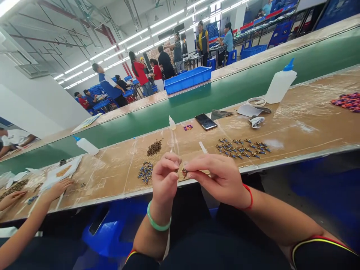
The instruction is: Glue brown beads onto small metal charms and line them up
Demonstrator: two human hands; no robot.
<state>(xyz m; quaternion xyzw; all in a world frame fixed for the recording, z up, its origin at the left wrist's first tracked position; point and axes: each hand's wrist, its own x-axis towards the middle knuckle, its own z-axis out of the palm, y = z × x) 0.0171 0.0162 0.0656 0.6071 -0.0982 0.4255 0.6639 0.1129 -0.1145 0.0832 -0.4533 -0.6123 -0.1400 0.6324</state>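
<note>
My left hand [165,176] and my right hand [216,176] are held together above the near edge of the workbench [112,176]. Both are closed in a pinch on one small dark piece [184,172] between their fingertips. A green bangle circles my left wrist and a red cord my right. On the bench just beyond lie a pile of brown beads [154,147], a heap of blue and brown pieces [145,172], and rows of small finished pieces [243,147] to the right.
A small glue bottle [171,123], a phone [206,121], a large white bottle [279,84] and a white cup [256,101] stand further back. Another person's hand [57,187] works at the left. A green conveyor belt [225,93] runs behind; a blue crate [187,78] and several people beyond.
</note>
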